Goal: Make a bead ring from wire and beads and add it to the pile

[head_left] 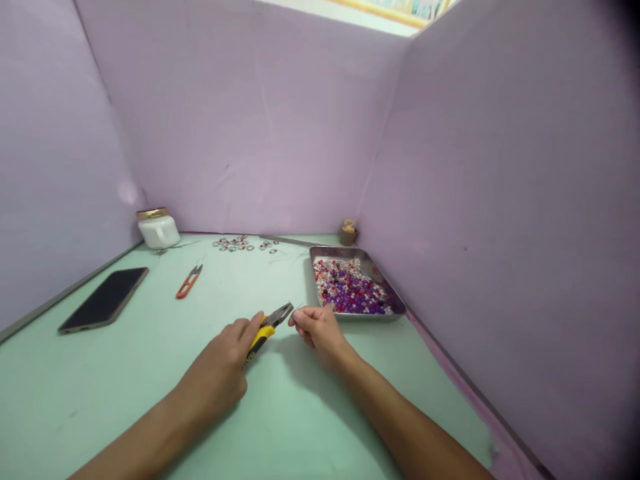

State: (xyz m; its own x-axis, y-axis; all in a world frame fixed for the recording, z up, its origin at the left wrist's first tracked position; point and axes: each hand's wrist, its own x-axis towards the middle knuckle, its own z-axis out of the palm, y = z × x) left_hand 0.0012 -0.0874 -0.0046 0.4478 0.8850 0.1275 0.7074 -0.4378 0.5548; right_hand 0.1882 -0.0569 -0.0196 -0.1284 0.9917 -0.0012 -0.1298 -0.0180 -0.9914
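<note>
Wrapped round the yellow and black handles of a pair of pliers (274, 323) is my left hand (225, 360). The pliers' jaws point up and right, close to the fingertips of my right hand (317, 330). My right hand is closed in a pinch; a thin wire-like strand seems to show at its fingertips, but what it holds is too small to make out. Just beyond that hand lies a metal tray (367, 317) with many purple, red and clear beads (353, 290) in it.
Small beaded rings (234, 244) lie at the back of the green table (150, 393). Red thread snips (189, 283) and a dark phone (105, 300) rest on the left. A white lidded jar (159, 230) and a small brown pot (349, 233) stand by the purple walls (250, 120).
</note>
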